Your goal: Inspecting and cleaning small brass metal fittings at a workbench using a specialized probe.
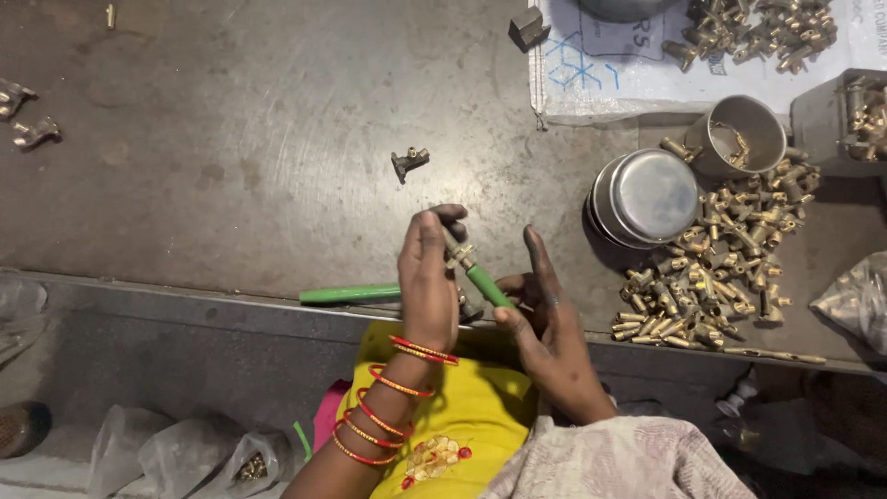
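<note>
While gripping a small brass fitting (457, 251) between thumb and fingertips, left hand (427, 282) up over table edge (185, 288), fingers closed round the part, red and gold bangles (393, 407) down the forearm. Right hand (545, 319) just beside it, clenched on a green-handled tool (488, 286), w/ index finger stretched upward; tool tip meeting the fitting, handle slanting down toward right palm. Second green-handled tool (349, 294) lying flat, just left of left hand, along table edge. Beyond left fingertips, a lone dark metal piece (409, 162) on bare tabletop, well apart. To right of right hand, heap of brass fittings (716, 277) (loose, many dozens), touching a stack of shallow steel bowls (647, 196). Farther off past the heap: steel cup (739, 134) tipped on its side w/ a few brass bits inside, grey box (845, 120) holding more, plus another pile of parts (758, 32) on a white sack (591, 83). Far left of left hand, two dull metal pieces (26, 115). Below table edge, near left elbow, clear plastic bags (185, 453), one w/ brass bits inside.
</note>
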